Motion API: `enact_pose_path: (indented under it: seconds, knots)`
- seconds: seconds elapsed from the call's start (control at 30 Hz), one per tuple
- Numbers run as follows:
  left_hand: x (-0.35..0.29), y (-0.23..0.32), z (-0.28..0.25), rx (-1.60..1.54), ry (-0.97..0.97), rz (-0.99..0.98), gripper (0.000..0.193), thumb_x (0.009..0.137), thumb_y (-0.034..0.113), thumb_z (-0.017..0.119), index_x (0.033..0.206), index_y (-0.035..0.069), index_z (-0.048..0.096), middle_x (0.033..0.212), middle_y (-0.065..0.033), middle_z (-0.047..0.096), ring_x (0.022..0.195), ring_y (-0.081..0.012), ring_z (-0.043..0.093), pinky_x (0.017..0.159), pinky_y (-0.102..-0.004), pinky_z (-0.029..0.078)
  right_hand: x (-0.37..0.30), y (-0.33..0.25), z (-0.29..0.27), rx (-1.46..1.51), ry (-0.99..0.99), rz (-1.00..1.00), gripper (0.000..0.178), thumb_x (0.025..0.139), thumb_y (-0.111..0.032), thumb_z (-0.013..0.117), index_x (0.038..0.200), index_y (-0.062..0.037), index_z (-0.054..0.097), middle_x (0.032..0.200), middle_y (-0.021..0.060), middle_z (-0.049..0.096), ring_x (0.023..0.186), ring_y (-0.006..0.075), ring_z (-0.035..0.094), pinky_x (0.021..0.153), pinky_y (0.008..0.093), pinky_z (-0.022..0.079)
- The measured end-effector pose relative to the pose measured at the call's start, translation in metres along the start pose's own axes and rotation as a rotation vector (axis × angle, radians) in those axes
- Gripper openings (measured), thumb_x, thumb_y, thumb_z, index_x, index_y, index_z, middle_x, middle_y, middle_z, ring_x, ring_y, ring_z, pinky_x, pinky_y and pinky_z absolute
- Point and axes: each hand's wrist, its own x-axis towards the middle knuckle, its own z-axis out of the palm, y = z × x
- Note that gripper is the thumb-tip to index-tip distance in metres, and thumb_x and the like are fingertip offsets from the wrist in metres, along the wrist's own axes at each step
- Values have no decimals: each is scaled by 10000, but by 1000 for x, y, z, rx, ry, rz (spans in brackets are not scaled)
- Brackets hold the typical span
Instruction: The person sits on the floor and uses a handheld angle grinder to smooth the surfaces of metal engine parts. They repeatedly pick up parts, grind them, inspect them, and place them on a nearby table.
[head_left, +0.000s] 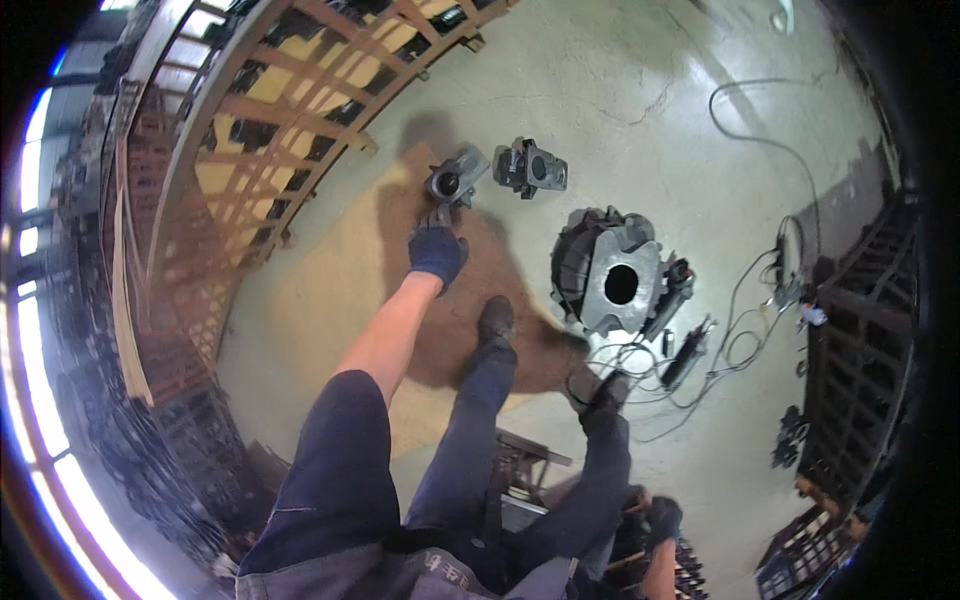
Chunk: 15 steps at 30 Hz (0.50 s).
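Note:
My left hand (pixel 437 250), in a dark blue glove, stretches forward with its thumb apart. Its fingertips reach the near edge of a grey metal casting (pixel 466 174) with a round dark opening; I cannot make out a grip on it. Just right of that casting lies a second grey metal casting (pixel 540 170) with a round hole. My right hand (pixel 663 520), also in a dark glove, hangs low beside my right leg, above a rack of dark parts (pixel 685 575). Its fingers are too unclear to read.
A large ribbed metal housing (pixel 620 285) stands on the floor at the right, with dark power tools (pixel 686 355) and a looping cable (pixel 740 345) beside it. A low stool (pixel 525 465) is between my legs. Slatted crates (pixel 290 120) line the left; a dark rack (pixel 860 350) stands right.

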Motion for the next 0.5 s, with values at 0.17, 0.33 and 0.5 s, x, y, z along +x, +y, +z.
enact_pose_path:
  seconds: [0.17,0.33,0.5]
  knots:
    - [135,-53,107,32,-29,-24,629,884,272,535,1445,30,385,1369,-267,527,1263,-381,524,1080,-508,357,-6,-114,90,712,-273,737,250,905,-184,624,1040,26,616,857,192,697,758,336,687,614,383,536]
    - [211,-138,211,7,-133,-15,679,869,342,635,1465,109,405,1345,-254,552,1173,-419,566,1005,-473,445,212,-154,146,1104,-83,772,261,905,-192,630,1050,25,620,876,189,697,778,329,686,637,380,534]
    - [226,-90,254,81,30,261,577,999,295,526,1508,71,369,1511,-121,422,1340,-250,405,1136,-345,314,416,-131,93,1216,162,719,273,905,-199,635,1061,25,623,896,185,697,798,322,684,659,377,532]
